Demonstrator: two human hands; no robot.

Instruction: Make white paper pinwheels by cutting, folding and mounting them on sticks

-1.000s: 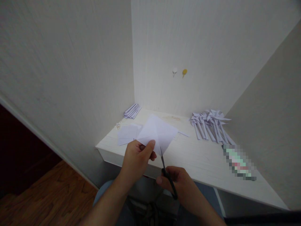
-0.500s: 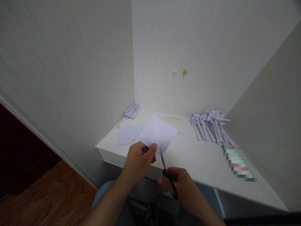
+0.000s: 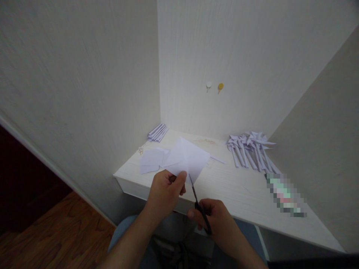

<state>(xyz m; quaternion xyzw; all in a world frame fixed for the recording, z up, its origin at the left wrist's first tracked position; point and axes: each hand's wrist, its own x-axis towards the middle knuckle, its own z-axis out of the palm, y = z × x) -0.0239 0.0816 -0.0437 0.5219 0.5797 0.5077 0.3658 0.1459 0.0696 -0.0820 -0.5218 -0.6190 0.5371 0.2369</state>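
My left hand (image 3: 165,191) pinches the near corner of a white paper sheet (image 3: 187,157) and holds it up over the front edge of the white table (image 3: 241,190). My right hand (image 3: 215,220) grips black scissors (image 3: 198,203), blades pointing up at the sheet's lower edge, just right of my left thumb. The blade tips touch the paper.
Cut white paper pieces (image 3: 153,158) lie on the table's left. A bundle of folded strips (image 3: 157,132) sits in the back left corner. A pile of folded paper shapes (image 3: 251,147) lies at the right, with a blurred-out object (image 3: 284,194) nearer. Two pins (image 3: 214,87) stick in the wall.
The sheet has tilted and shifted slightly lower, and the scissors have moved a little up into its lower edge. Both hands stay in nearly the same place.
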